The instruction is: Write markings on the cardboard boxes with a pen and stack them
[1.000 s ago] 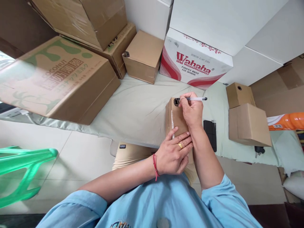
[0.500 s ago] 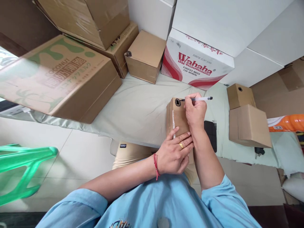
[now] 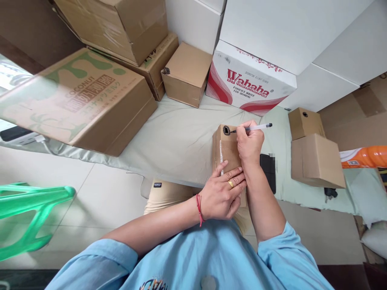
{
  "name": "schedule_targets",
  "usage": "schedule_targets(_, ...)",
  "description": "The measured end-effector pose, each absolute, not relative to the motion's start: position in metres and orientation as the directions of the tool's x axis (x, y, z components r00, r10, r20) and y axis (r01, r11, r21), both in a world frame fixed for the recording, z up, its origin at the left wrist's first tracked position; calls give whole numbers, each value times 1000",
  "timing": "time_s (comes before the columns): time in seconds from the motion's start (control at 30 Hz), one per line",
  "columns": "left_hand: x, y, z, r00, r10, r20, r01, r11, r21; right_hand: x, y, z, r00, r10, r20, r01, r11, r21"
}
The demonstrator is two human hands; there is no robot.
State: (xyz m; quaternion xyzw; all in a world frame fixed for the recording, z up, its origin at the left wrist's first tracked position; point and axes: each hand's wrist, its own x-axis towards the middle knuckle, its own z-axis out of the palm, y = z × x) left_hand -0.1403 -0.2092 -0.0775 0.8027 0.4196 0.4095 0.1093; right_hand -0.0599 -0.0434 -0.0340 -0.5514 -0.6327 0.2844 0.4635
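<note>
A small brown cardboard box lies in front of me at the edge of the pale green cloth. Near its far left corner is a hole with a dark ring drawn round it. My right hand pinches a clear pen with a dark cap end, its tip on or just over the box beside the ring. My left hand lies on the near part of the box with its fingers spread. Part of the box is hidden under both hands.
A black flat object lies right of the box. Two small boxes and an orange bottle are farther right. A Wahaha carton stands behind, a coconut carton at left. A green stool stands on the floor.
My right hand and the pen have shifted slightly right and toward me, and the pen tip has moved down a little beside the ring. My left hand is nearly unchanged.
</note>
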Motion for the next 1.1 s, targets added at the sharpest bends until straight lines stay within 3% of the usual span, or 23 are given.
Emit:
schedule_targets(0.57, -139, -207, -76, 254, 731, 633, 568, -643, 514, -63, -52, -24, -184, 958, 219, 375, 274, -885)
schedule_targets(0.93, -141, -209, -77, 302, 765, 569, 574, -622, 532, -63, -52, -23, -81, 958, 274, 492, 278, -825)
schedule_targets(1.1, -142, -210, -78, 321, 773, 547, 583, -617, 529, -58, -49, -31, 98, 935, 341, 370, 284, -884)
